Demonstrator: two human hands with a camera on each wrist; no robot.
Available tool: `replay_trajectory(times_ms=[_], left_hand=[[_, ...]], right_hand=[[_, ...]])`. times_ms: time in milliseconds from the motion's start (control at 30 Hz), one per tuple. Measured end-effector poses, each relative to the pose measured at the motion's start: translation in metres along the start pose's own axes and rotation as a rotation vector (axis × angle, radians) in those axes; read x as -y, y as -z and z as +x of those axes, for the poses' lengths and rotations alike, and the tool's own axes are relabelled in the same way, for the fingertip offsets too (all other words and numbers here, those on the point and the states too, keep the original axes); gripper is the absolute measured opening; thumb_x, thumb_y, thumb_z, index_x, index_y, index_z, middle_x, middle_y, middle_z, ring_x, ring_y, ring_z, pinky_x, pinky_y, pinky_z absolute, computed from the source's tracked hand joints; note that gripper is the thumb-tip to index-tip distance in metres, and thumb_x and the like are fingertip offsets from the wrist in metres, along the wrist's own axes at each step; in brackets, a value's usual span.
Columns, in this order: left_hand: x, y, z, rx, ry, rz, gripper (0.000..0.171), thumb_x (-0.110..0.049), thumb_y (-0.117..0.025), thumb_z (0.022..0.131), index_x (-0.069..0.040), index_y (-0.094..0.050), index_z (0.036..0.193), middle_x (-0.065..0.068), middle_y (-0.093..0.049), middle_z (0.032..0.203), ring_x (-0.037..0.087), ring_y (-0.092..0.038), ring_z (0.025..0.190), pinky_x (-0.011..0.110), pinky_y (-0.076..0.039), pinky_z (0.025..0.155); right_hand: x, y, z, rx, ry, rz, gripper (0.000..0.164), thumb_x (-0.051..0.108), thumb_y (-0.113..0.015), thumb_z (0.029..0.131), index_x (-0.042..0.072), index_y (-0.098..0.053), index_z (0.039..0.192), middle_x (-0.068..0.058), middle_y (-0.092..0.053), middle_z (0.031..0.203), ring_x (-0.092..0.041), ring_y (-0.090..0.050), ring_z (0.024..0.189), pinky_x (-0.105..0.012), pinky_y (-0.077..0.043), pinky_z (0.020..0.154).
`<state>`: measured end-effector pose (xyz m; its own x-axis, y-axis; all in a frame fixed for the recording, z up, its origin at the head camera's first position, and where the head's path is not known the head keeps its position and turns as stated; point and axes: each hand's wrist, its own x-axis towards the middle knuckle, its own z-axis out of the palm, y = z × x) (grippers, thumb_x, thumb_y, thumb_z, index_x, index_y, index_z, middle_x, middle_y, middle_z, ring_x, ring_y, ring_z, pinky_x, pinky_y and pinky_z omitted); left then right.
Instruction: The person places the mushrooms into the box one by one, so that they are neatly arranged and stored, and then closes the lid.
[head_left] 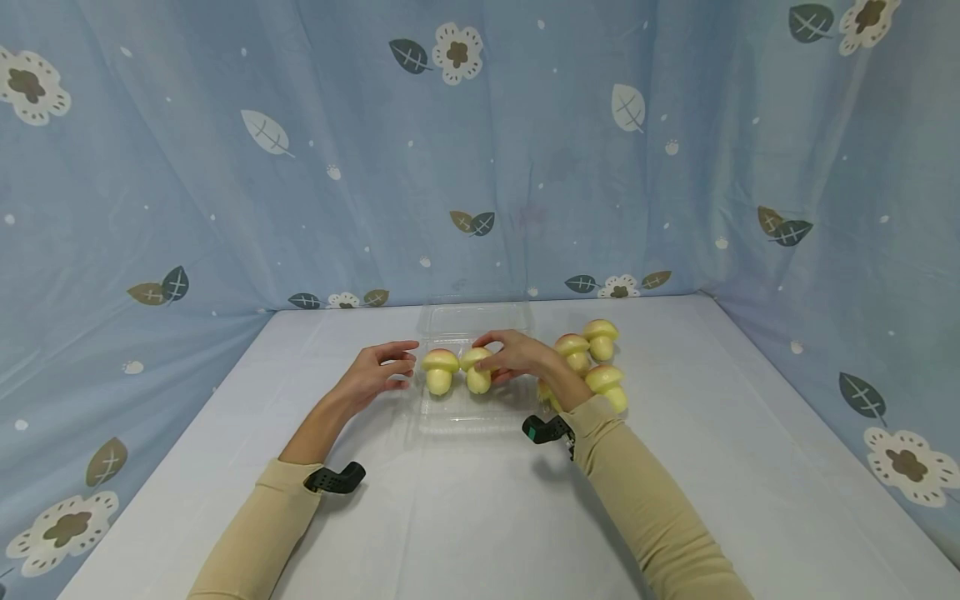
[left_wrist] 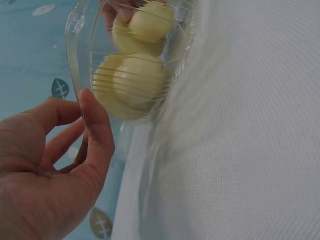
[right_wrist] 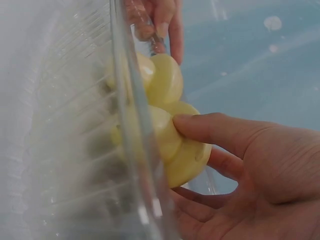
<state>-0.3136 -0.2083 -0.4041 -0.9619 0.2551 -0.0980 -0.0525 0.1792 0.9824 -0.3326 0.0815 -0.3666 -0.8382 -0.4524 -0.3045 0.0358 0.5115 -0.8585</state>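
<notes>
The left hand [left_wrist: 55, 170] holds the clear container [left_wrist: 70, 47] by its rim, between thumb and fingers. Two yellow mushroom shapes [left_wrist: 140, 82] lie inside the container, white cloth [left_wrist: 250, 125] beside it.

In the head view, soft, even light, seemingly from above, leaves the desk [head_left: 450, 517] pale and casts faint shadows beside both sleeves [head_left: 645, 492], nearer the camera than the clear box [head_left: 450, 408]. The left wrist view is dimmer and greyer, with thin glints along the box's ridges. In the right wrist view, small white glare spots sit on the box's rim, its closest edge is blurred, and grey shadows blotch its ridged plastic.
</notes>
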Motion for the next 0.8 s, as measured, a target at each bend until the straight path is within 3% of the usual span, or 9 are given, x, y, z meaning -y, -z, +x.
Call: replay_trajectory(times_ms=[267, 800], left_hand=[[-0.0009, 0.0002, 0.0002, 0.001, -0.006, 0.004, 0.05, -0.013, -0.059, 0.099, -0.006, -0.045, 0.147, 0.005, -0.053, 0.113, 0.021, -0.061, 0.097, 0.026, -0.059, 0.076], [-0.0014, -0.0014, -0.0022, 0.003, -0.006, -0.008, 0.052, -0.013, -0.06, 0.098, -0.004, -0.044, 0.147, 0.003, -0.054, 0.11, 0.014, -0.061, 0.09, 0.025, -0.059, 0.075]], right_hand=[[-0.0003, -0.0007, 0.0011, -0.009, 0.013, -0.026, 0.052, 0.019, -0.069, 0.093, 0.015, -0.05, 0.141, -0.009, -0.062, 0.104, -0.023, -0.064, 0.084, -0.045, -0.057, 0.089], [-0.0007, -0.002, 0.0003, 0.01, 0.012, -0.023, 0.055, 0.017, -0.067, 0.094, 0.015, -0.045, 0.145, -0.009, -0.059, 0.104, -0.022, -0.063, 0.087, -0.044, -0.057, 0.088]])
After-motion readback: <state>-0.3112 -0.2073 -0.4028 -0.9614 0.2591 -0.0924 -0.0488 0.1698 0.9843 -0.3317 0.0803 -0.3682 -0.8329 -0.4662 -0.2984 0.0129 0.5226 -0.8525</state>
